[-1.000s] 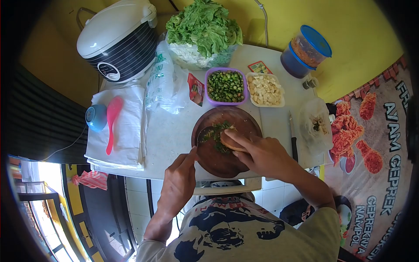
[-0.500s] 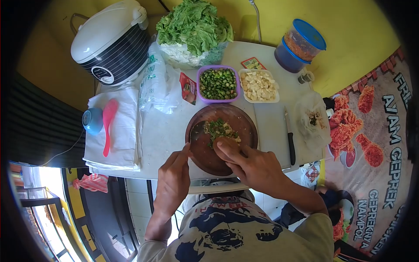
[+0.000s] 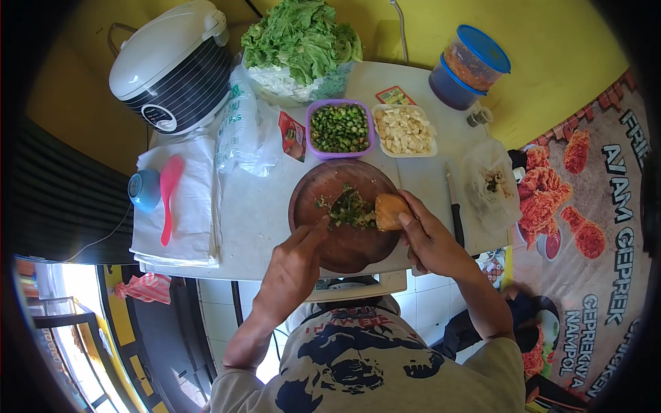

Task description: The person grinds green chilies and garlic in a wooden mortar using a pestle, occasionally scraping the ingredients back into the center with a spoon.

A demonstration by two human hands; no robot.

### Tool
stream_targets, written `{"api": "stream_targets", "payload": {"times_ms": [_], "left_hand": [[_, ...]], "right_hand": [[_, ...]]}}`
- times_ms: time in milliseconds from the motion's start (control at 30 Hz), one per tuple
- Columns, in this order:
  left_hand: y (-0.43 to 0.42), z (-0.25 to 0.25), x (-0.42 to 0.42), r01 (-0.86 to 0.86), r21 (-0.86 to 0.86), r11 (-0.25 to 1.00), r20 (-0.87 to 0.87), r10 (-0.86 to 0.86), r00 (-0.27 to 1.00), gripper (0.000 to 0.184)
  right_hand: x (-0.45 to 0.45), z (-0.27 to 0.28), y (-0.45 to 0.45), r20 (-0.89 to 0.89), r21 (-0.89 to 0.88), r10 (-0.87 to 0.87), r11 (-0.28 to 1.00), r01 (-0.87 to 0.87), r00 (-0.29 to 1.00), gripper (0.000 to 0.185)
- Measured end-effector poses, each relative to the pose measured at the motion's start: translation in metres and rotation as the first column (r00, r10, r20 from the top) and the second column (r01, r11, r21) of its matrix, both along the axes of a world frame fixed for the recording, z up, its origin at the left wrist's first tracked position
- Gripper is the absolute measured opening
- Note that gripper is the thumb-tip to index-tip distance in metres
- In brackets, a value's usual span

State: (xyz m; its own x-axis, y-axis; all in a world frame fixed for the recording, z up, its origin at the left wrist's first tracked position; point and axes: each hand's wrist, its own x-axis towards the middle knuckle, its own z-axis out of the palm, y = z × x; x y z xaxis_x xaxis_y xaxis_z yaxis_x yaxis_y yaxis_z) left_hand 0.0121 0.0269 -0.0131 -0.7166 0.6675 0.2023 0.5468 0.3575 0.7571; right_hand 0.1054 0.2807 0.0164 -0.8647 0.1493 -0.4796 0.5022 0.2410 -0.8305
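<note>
A round brown mortar (image 3: 344, 251) stands at the table's front edge, with crushed green chillies and pale bits (image 3: 352, 209) near its middle. My right hand (image 3: 428, 237) is wrapped round a wooden pestle (image 3: 390, 211), whose worn, light-brown face shows over the bowl's right side. At the bowl's left side, my left hand (image 3: 295, 265) is closed round a spoon, its dark bowl against the green mash and its handle mostly hidden by my fingers. Behind the mortar sit a purple tub of cut green chillies (image 3: 339, 129) and a white tub of peeled garlic (image 3: 404, 131).
A knife (image 3: 454, 206) and a clear plastic bag (image 3: 491, 186) lie to the right. Blue-lidded containers (image 3: 475, 58), a tub of lettuce (image 3: 299, 45) and a rice cooker (image 3: 172, 72) stand behind. A pink rice paddle (image 3: 168, 199) and blue cup (image 3: 144, 190) are at left.
My right hand has lifted the pestle off the mash and moved it to the right, turning its face into view. My left hand has moved right over the mortar with the spoon, into the mash.
</note>
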Motion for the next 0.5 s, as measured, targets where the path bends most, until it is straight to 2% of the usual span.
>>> {"api": "stream_targets", "payload": {"times_ms": [33, 67, 133, 167, 233, 300, 367, 500], "left_hand": [[-0.002, 0.001, 0.004, 0.003, 0.000, 1.000, -0.003, -0.003, 1.000, 0.047], [-0.006, 0.003, 0.008, 0.014, 0.010, 1.000, 0.006, -0.014, 1.000, 0.048], [-0.014, 0.007, 0.014, 0.029, 0.015, 0.999, 0.019, -0.029, 0.999, 0.049], [-0.019, 0.009, 0.015, -0.009, 0.012, 1.000, 0.028, 0.009, 1.000, 0.049], [-0.025, 0.011, 0.017, -0.044, 0.012, 0.999, 0.041, 0.044, 0.998, 0.049], [-0.030, 0.011, 0.018, -0.152, -0.039, 0.988, 0.032, 0.153, 0.988, 0.048], [-0.031, 0.009, 0.018, -0.184, -0.043, 0.982, 0.039, 0.186, 0.982, 0.048], [-0.030, 0.004, 0.021, -0.203, -0.044, 0.978, 0.056, 0.205, 0.977, 0.047]], "right_hand": [[0.000, -0.002, 0.001, 0.057, -0.076, -0.031, 0.997, 0.035, 0.998, 0.064], [0.000, -0.006, 0.000, 0.055, -0.076, -0.034, 0.996, 0.038, 0.998, 0.064], [-0.001, -0.014, -0.007, 0.045, -0.216, -0.088, 0.972, 0.096, 0.995, 0.063], [-0.003, -0.018, -0.010, 0.049, -0.218, -0.093, 0.971, 0.102, 0.994, 0.063], [-0.007, -0.023, -0.013, 0.074, -0.347, -0.095, 0.931, 0.114, 0.993, 0.062], [-0.004, -0.020, -0.010, 0.070, -0.370, -0.096, 0.922, 0.115, 0.993, 0.062], [-0.001, -0.015, -0.004, 0.061, -0.388, -0.088, 0.916, 0.105, 0.994, 0.061], [0.000, -0.012, -0.006, 0.094, -0.282, -0.093, 0.952, 0.116, 0.991, 0.060]]}}
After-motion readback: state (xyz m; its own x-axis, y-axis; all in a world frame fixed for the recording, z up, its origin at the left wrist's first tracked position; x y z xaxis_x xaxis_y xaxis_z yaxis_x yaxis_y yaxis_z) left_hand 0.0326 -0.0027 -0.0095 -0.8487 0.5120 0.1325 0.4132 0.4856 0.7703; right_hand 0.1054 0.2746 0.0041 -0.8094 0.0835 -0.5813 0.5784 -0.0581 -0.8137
